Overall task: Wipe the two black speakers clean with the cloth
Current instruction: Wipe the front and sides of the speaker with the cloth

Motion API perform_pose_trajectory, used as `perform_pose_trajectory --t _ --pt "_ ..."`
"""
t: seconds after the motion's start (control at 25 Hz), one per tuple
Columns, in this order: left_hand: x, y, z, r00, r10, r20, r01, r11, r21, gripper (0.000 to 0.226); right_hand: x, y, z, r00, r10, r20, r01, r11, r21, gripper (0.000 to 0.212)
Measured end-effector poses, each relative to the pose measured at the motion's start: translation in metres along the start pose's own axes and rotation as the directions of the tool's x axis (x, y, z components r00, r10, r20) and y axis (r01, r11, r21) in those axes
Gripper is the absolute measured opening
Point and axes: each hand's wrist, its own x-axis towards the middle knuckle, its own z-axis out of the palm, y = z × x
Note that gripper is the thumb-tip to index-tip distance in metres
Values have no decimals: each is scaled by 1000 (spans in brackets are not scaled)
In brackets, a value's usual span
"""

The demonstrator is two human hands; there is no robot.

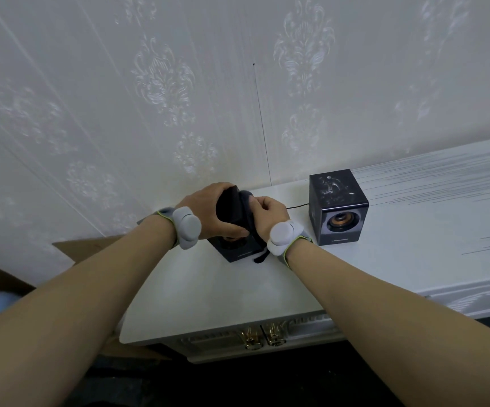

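Note:
Two black cube speakers stand on a white cabinet (414,259). My hands largely cover the left speaker (233,249); only its lower front with a copper cone shows. My left hand (208,210) grips the top of this speaker, with the thumb along its front edge. My right hand (268,214) pinches a dark grey cloth (246,201) against the speaker's upper right side, and a tail of the cloth hangs down to the cabinet top. The right speaker (339,210) stands apart with white smudges on its top.
A thin black cable (298,205) runs between the speakers along the back. A patterned wall rises right behind the cabinet. A brown cardboard box (70,248) sits to the cabinet's left. Gold handles (264,339) mark the cabinet front below.

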Motion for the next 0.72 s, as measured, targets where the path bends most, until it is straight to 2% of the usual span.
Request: perform_pose_trajectory --t 0.12,0.2,0.4,0.56,0.72 --pt "-2 0 0 1000 5 -12 -5 999 -34 95 -5 1 -2 998 -17 54 10 991 134 26" --pt "-4 -1 -2 1000 2 -14 -3 999 -49 94 -10 2 -3 996 -68 53 60 988 141 17" --pt "-8 -6 -5 1000 -30 -11 29 996 -84 101 -18 12 -5 995 -99 21 98 995 16 10" --pt "-12 -11 -5 998 -56 -13 54 991 -122 116 -17 23 -6 998 -55 1 55 992 -113 16" --pt "-13 -14 -5 998 -59 -11 57 989 -134 116 -6 21 -2 1000 -13 -26 9 987 -158 17"
